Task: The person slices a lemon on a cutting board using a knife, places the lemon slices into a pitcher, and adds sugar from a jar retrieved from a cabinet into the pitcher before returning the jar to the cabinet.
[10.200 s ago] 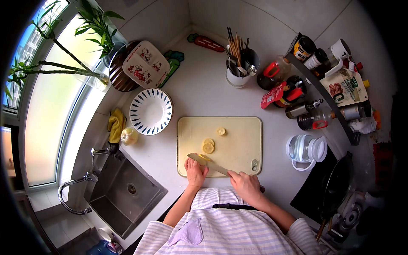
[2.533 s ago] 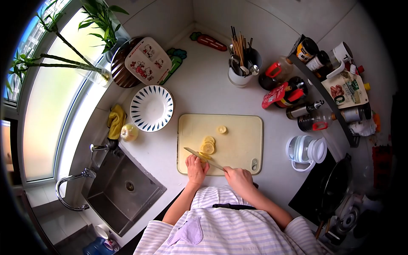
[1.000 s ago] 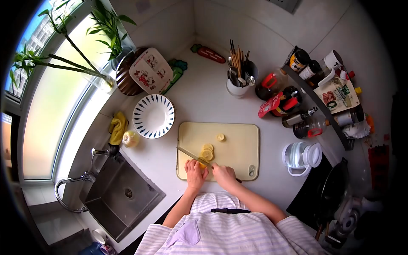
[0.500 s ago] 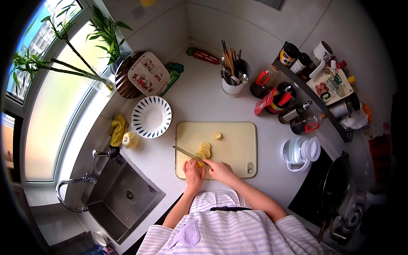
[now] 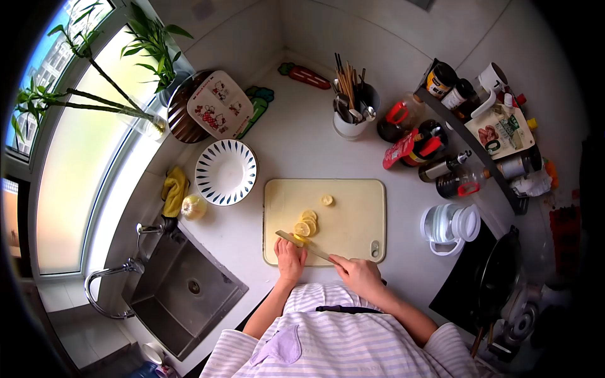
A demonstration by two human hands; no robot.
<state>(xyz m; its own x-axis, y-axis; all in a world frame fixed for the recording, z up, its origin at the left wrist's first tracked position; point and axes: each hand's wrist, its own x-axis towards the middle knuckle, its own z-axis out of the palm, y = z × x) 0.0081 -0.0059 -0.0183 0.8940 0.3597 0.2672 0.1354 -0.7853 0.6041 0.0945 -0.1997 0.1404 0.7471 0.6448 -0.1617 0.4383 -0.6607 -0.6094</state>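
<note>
A cream cutting board (image 5: pixel 353 220) lies on the counter with several overlapping yellow slices, probably lemon (image 5: pixel 306 223), near its middle. One end slice (image 5: pixel 327 200) sits apart, farther back. The knife (image 5: pixel 304 246) slants across the board's front part, its handle in my closed right hand (image 5: pixel 360 276). My left hand (image 5: pixel 290 259) is at the board's front left, fingers bent and pressed on a yellow piece beside the blade. That piece is mostly hidden under the fingers and knife.
Left of the board are a patterned plate (image 5: pixel 225 172), a wrapped round item (image 5: pixel 193 207) and the sink (image 5: pixel 189 290). Behind stands a utensil holder (image 5: pixel 350 126). Bottles (image 5: pixel 435 142), a clear pitcher (image 5: pixel 449 228) and a black pan (image 5: pixel 498 271) are at the right.
My right hand has moved right and toward me, drawing the knife back along the board. More slices lie in the overlapping group than in the oldest frame. The camera view has shifted slightly.
</note>
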